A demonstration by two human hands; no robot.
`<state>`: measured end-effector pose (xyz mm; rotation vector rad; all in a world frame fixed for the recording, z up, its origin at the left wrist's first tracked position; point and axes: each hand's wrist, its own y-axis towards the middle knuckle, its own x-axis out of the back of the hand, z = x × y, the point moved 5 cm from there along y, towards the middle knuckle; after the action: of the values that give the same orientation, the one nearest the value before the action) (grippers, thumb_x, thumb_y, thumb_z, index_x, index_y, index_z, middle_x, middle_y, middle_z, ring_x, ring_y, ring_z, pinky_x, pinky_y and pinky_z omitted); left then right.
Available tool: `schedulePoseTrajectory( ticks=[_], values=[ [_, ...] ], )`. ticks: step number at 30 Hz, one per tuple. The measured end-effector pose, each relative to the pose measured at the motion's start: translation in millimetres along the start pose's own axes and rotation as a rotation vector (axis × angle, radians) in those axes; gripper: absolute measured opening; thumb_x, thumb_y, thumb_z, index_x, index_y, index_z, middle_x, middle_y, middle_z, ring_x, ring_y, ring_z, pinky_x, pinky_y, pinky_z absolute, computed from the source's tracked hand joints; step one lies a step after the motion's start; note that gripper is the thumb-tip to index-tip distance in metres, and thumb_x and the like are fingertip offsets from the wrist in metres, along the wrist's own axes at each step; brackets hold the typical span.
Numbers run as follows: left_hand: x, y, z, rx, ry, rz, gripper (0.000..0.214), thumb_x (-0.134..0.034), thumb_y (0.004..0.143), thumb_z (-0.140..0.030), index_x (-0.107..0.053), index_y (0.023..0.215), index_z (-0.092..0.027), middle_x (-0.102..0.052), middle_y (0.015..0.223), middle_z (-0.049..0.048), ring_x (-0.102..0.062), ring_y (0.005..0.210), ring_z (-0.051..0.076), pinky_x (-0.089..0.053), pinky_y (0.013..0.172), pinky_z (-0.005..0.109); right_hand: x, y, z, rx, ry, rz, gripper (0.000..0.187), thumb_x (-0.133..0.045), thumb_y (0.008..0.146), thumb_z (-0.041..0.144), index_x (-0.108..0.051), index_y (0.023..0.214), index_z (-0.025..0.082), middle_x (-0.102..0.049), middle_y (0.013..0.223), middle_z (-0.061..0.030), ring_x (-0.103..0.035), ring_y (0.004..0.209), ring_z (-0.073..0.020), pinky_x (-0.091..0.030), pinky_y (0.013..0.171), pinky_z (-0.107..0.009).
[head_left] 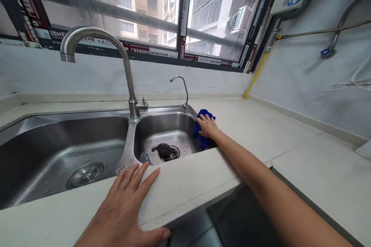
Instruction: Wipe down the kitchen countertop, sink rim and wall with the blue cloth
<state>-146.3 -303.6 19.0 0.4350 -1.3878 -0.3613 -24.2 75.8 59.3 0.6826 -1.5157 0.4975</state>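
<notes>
My right hand (207, 127) presses a blue cloth (203, 117) against the right rim of the small right basin of a steel double sink (131, 139). Its fingers are curled over the cloth, which hangs partly into the basin. My left hand (127, 204) lies flat on the front edge of the pale counter (185, 185), fingers spread and pointing at the sink, thumb hooked over the counter's front lip. It holds nothing.
A tall curved tap (127, 73) stands between the basins, a thin small tap (184, 92) behind the right one. A dark scrubber (164, 148) sits on the right drain. The counter turns a corner to the right; a yellow pipe (255, 79) runs up the wall.
</notes>
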Motion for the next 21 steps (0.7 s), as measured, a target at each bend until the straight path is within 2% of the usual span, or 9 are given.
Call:
schedulePoseTrajectory(
  ticks=[2,6,8,11,15,18,21],
  values=[
    [-1.6,3.4,3.4,0.045,-0.050,0.081,0.117,-0.051,0.068,-0.099,-0.022,0.163,-0.037,-0.026,0.169,0.0058,-0.031,0.153,0.039,-0.036,0.121,0.068,4.1,-13.5,-3.8,0.007,0.030,-0.001,0.065,-0.069,0.087,0.025,-0.047,0.148,0.028,-0.031,0.167,-0.0117,-0.023,0.155,-0.0410,-0.024,0.121,-0.063],
    [7.0,18.2,2.4,0.199,-0.148,0.482,0.121,-0.051,0.066,-0.100,-0.027,0.161,-0.029,-0.014,0.171,0.0058,-0.012,0.159,0.038,-0.015,0.131,0.063,12.9,-43.0,-15.0,-0.020,0.086,-0.013,0.068,-0.068,0.087,0.027,-0.044,0.150,0.029,-0.038,0.163,-0.0107,-0.032,0.151,-0.0388,-0.029,0.119,-0.061],
    [18.2,26.2,-2.6,0.240,-0.154,0.614,0.121,-0.053,0.068,-0.096,-0.023,0.162,-0.026,-0.008,0.171,0.0058,-0.005,0.160,0.036,-0.007,0.132,0.059,18.0,-58.0,-22.0,-0.043,0.128,-0.021,0.070,-0.066,0.087,0.029,-0.040,0.152,0.029,-0.043,0.161,-0.0102,-0.037,0.148,-0.0367,-0.033,0.117,-0.057],
    [30.6,34.8,-8.1,0.251,-0.149,0.631,0.119,-0.055,0.070,-0.091,-0.022,0.163,-0.025,-0.008,0.172,0.0056,-0.004,0.160,0.034,-0.004,0.133,0.055,25.5,-80.2,-33.7,-0.083,0.188,-0.034,0.064,-0.059,0.092,0.033,-0.040,0.152,0.027,-0.053,0.154,-0.0106,-0.047,0.140,-0.0338,-0.038,0.112,-0.053],
    [31.7,35.2,-8.2,0.241,-0.206,0.539,0.118,-0.057,0.069,-0.092,-0.031,0.161,-0.023,-0.017,0.171,0.0100,-0.013,0.159,0.037,-0.008,0.133,0.056,30.0,-112.7,-57.5,-0.164,0.241,-0.038,0.053,-0.046,0.098,0.038,-0.045,0.149,0.024,-0.064,0.140,-0.0124,-0.056,0.132,-0.0314,-0.041,0.108,-0.047],
    [31.4,33.7,-7.3,0.240,-0.218,0.512,0.115,-0.058,0.071,-0.089,-0.032,0.161,-0.024,-0.019,0.171,0.0096,-0.014,0.159,0.036,-0.008,0.133,0.056,28.3,-144.0,-88.7,-0.234,0.260,-0.032,0.052,-0.044,0.099,0.035,-0.046,0.149,0.025,-0.064,0.141,-0.0103,-0.057,0.132,-0.0287,-0.040,0.109,-0.043],
    [32.5,34.7,-7.8,0.236,-0.205,0.537,0.114,-0.056,0.073,-0.088,-0.029,0.162,-0.023,-0.018,0.171,0.0093,-0.013,0.159,0.037,-0.009,0.132,0.056,26.0,-183.8,-132.0,-0.339,0.264,-0.029,0.054,-0.044,0.098,0.033,-0.045,0.151,0.024,-0.063,0.143,-0.0104,-0.058,0.132,-0.0278,-0.040,0.109,-0.042]
  ],
)
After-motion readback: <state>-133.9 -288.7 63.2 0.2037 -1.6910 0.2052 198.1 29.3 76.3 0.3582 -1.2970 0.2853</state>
